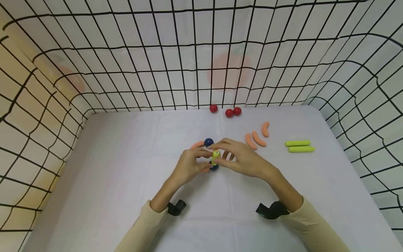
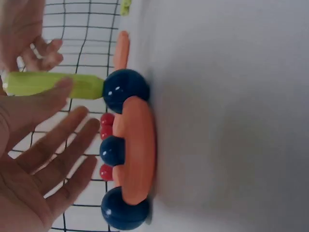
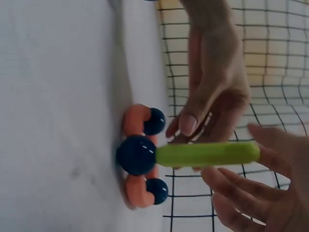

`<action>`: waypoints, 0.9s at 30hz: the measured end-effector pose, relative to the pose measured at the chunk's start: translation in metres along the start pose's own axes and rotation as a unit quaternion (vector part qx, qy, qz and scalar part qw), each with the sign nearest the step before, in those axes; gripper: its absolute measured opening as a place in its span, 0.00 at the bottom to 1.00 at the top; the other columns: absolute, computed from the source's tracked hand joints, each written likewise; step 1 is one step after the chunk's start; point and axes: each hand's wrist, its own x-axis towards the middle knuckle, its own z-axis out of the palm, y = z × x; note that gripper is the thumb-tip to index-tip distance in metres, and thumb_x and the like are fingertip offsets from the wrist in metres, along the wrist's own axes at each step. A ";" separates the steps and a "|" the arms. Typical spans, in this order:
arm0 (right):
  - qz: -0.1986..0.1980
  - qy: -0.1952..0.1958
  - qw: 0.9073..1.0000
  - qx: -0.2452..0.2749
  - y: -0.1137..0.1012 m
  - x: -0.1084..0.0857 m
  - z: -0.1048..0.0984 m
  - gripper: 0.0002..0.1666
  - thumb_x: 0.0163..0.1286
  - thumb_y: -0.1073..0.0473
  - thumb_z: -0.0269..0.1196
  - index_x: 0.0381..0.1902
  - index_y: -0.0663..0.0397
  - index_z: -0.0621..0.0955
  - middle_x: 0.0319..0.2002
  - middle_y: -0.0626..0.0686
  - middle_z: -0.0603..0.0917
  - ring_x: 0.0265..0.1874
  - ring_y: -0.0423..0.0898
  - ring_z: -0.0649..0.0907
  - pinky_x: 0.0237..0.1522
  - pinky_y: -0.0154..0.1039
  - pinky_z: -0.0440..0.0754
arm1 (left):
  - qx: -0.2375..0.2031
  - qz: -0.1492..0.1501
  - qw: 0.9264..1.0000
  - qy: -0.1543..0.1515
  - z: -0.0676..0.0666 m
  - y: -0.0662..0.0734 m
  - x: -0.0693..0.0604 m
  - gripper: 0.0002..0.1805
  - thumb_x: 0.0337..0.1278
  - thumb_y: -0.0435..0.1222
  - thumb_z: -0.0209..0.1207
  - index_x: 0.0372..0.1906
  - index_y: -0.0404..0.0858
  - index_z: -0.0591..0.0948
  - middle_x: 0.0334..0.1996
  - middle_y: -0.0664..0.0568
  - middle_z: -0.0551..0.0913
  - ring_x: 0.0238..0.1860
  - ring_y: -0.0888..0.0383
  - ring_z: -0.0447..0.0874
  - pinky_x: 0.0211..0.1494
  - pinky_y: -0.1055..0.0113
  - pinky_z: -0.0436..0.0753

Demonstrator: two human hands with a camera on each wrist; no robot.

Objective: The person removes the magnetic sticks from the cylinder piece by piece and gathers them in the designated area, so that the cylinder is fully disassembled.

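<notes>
A light green stick [image 1: 216, 157] stands upright on a dark blue ball [image 3: 137, 154]. This ball is joined to curved orange pieces [image 2: 139, 150] and other blue balls [image 2: 123, 209] in a low frame lying on the table. My left hand [image 1: 189, 162] is around the stick on its left, thumb near it and fingers spread loosely; in the right wrist view the thumb looks apart from it. On the other side, my right hand [image 1: 245, 161] is close to the stick's upper end, its fingers loosely bent and not closed round it. Both hands partly hide the frame in the head view.
Red balls [image 1: 229, 113] lie at the table's back edge. Loose curved orange pieces [image 1: 259, 139] lie right of the frame, and two green sticks [image 1: 301, 149] farther right. Black wire mesh [image 1: 195, 59] borders the white table [image 1: 126, 157] at the back and sides.
</notes>
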 end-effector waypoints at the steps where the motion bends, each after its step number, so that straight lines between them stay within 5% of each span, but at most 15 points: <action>1: -0.012 0.008 1.000 -0.022 -0.002 0.001 0.002 0.21 0.74 0.57 0.67 0.63 0.49 0.83 0.54 0.49 0.86 0.39 0.38 0.86 0.41 0.35 0.88 | 0.012 0.000 1.000 -0.003 0.002 -0.001 0.000 0.17 0.50 0.27 0.76 0.48 0.32 0.90 0.47 0.45 0.92 0.58 0.48 0.88 0.58 0.52 0.88; 8: -0.021 0.045 0.997 -0.059 -0.002 -0.006 0.010 0.12 0.64 0.64 0.74 0.46 0.53 0.88 0.40 0.46 0.90 0.36 0.40 0.87 0.42 0.37 0.89 | 0.084 0.018 0.996 -0.019 0.017 -0.006 0.004 0.16 0.49 0.28 0.76 0.47 0.35 0.91 0.46 0.48 0.92 0.51 0.52 0.91 0.55 0.57 0.89; 17: -0.021 0.074 0.995 -0.067 -0.001 -0.022 0.002 0.11 0.65 0.63 0.74 0.45 0.57 0.90 0.41 0.50 0.93 0.35 0.41 0.90 0.42 0.39 0.91 | 0.100 0.026 0.994 -0.022 0.023 -0.004 0.008 0.10 0.50 0.28 0.76 0.40 0.33 0.92 0.41 0.48 0.92 0.45 0.54 0.91 0.50 0.62 0.90; 23: -0.035 0.189 0.978 -0.078 -0.005 -0.048 -0.034 0.18 0.54 0.69 0.79 0.43 0.55 0.90 0.38 0.49 0.92 0.32 0.39 0.89 0.39 0.27 0.88 | 0.075 0.014 0.997 -0.022 0.022 -0.003 0.007 0.09 0.51 0.26 0.74 0.40 0.30 0.91 0.41 0.45 0.92 0.44 0.51 0.91 0.49 0.61 0.91; 27: -0.006 0.215 0.975 -0.049 0.011 -0.073 -0.056 0.22 0.53 0.73 0.78 0.45 0.53 0.90 0.40 0.48 0.91 0.36 0.34 0.87 0.42 0.22 0.86 | 0.070 0.016 0.997 -0.022 0.021 -0.005 0.006 0.09 0.51 0.25 0.74 0.40 0.29 0.91 0.40 0.44 0.92 0.43 0.50 0.91 0.48 0.61 0.91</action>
